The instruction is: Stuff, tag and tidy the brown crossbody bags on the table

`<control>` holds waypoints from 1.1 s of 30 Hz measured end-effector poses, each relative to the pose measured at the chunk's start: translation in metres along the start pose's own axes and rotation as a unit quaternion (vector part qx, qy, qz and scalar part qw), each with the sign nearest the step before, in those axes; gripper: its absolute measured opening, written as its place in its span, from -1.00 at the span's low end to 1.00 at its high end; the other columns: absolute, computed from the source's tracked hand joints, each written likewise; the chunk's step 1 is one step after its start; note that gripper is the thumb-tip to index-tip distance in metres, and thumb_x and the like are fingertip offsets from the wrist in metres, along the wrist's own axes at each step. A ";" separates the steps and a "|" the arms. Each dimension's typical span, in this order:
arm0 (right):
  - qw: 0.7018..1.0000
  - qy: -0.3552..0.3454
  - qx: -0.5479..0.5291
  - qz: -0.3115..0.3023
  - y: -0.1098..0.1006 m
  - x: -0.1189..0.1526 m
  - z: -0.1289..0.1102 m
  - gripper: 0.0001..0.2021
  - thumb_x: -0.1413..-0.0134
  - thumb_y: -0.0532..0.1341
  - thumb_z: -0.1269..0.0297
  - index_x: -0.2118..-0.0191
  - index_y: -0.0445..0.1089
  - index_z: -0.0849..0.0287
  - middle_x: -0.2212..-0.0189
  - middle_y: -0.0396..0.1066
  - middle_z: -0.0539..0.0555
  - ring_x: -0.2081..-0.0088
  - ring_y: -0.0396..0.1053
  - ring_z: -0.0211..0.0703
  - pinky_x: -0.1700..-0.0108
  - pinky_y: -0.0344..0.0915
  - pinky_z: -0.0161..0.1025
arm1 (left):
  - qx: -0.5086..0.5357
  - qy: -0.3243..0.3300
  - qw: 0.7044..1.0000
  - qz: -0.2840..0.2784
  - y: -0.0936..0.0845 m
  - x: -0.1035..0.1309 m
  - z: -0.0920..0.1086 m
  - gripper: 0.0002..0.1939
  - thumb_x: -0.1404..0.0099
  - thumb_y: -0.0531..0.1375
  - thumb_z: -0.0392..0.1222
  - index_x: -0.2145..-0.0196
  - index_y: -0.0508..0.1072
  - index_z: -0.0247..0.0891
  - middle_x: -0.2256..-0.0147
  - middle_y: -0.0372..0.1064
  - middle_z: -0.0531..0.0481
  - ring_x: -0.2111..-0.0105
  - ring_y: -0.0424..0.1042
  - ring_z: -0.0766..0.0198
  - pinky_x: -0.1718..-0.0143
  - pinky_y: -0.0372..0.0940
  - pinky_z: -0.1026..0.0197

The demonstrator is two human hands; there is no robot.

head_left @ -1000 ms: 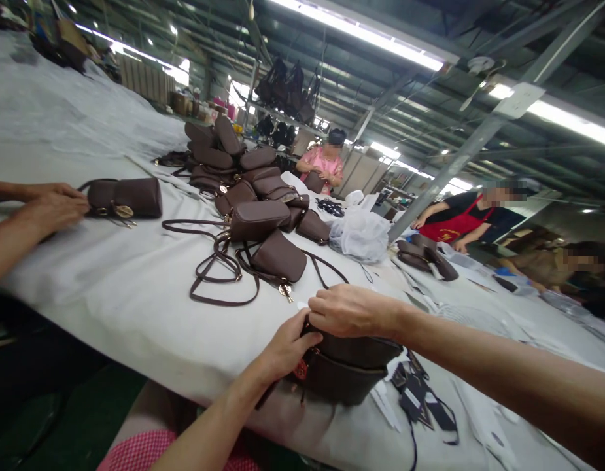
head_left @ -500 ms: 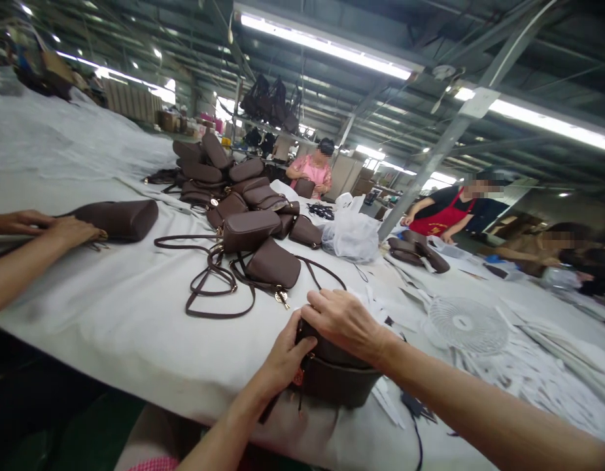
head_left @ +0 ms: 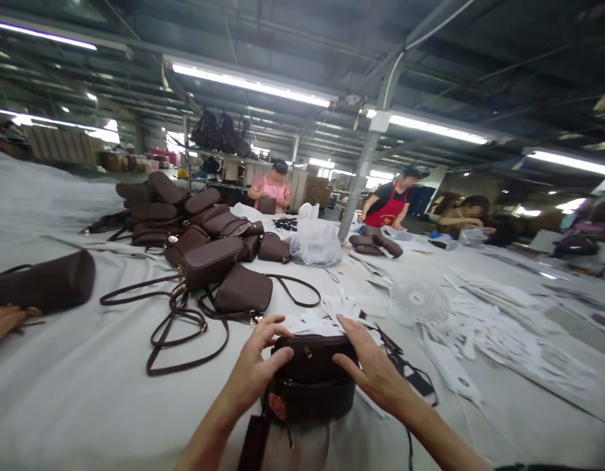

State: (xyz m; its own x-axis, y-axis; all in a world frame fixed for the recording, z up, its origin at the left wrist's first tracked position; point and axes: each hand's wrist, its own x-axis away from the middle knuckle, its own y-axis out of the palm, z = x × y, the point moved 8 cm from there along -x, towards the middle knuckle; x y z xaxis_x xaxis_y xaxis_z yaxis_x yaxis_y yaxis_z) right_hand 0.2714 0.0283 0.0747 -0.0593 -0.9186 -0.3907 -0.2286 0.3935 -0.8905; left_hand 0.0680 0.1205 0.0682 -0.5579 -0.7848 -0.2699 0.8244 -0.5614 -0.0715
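Note:
A dark brown bag (head_left: 314, 386) stands upright at the table's near edge, its front zipper pull and a reddish round tag showing. My left hand (head_left: 263, 356) touches its upper left corner, thumb on the front and fingers apart. On the upper right corner rests my right hand (head_left: 368, 360), its fingers also spread. A dark strap (head_left: 254, 441) hangs at the bag's lower left. Just beyond lies another brown bag (head_left: 243, 290) with a looped strap and a gold charm.
A pile of brown bags (head_left: 157, 210) lies left of centre. Another person's hand (head_left: 5, 324) touches a bag (head_left: 47, 281) at far left. White fan (head_left: 420, 301), paper strips (head_left: 522, 340) and plastic bag (head_left: 316, 243) lie right. People stand beyond.
The view has swung right. My hands have moved from gripping the bag's top to its two upper corners, fingers spread. The bag now faces me more squarely.

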 end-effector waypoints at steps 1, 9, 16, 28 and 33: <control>1.000 0.007 -0.028 -0.010 0.004 0.001 0.003 -0.39 -0.21 0.10 0.20 -0.33 -0.06 0.14 -0.25 0.11 0.24 -0.27 0.05 0.08 -0.24 0.11 0.15 | -0.002 -0.002 1.000 -0.003 0.000 -0.003 0.003 -0.89 -0.12 0.24 -0.17 0.35 0.48 -0.18 -0.10 0.25 -0.13 -0.12 0.20 -0.01 -0.05 0.15 0.07; 0.985 -0.003 -0.039 0.169 -0.024 0.004 -0.004 -0.48 -0.17 0.17 0.26 -0.22 0.09 0.19 -0.17 0.14 0.30 -0.22 0.10 0.14 -0.19 0.18 0.15 | 0.183 -0.083 0.977 0.067 -0.009 -0.004 -0.045 -0.68 -0.13 0.29 0.06 0.31 0.51 -0.25 0.11 0.41 -0.09 0.15 0.35 0.14 0.14 0.22 0.20; 0.987 0.035 -0.099 0.118 0.008 0.009 -0.052 -0.85 -0.17 0.20 0.26 0.15 0.34 0.16 0.34 0.42 0.07 0.36 0.40 -0.10 0.29 0.37 -0.17 | 0.343 -0.091 0.931 0.084 0.027 0.003 -0.046 -0.71 -0.03 0.38 -0.01 0.44 0.48 -0.29 0.01 0.34 -0.08 0.10 0.37 0.14 0.10 0.27 0.20; 0.917 0.207 -0.330 0.085 0.031 -0.007 -0.041 -0.90 -0.06 0.16 0.26 0.32 0.36 0.15 0.50 0.42 -0.01 0.53 0.35 -0.17 0.46 0.32 -0.22 | 0.277 -0.077 0.954 0.082 0.023 -0.002 -0.042 -0.81 0.02 0.38 -0.14 0.47 0.52 -0.28 0.09 0.36 -0.08 0.10 0.35 0.14 0.06 0.23 0.19; 0.953 0.168 -0.220 0.121 0.021 -0.011 -0.055 -0.92 -0.09 0.08 0.33 0.36 0.30 0.15 0.43 0.42 0.05 0.39 0.39 -0.11 0.36 0.29 -0.21 | 0.323 -0.082 0.938 0.090 0.025 0.000 -0.046 -0.80 0.04 0.39 -0.13 0.45 0.52 -0.26 0.07 0.34 -0.04 0.10 0.36 0.16 0.05 0.25 0.18</control>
State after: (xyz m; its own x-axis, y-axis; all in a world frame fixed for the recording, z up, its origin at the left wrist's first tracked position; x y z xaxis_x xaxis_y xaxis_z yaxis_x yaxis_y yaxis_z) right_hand 0.2137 0.0447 0.0729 -0.4523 -0.7922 -0.4097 -0.5501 0.6094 -0.5710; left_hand 0.0930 0.1188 0.0226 -0.4662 -0.8821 -0.0673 0.7055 -0.4167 0.5733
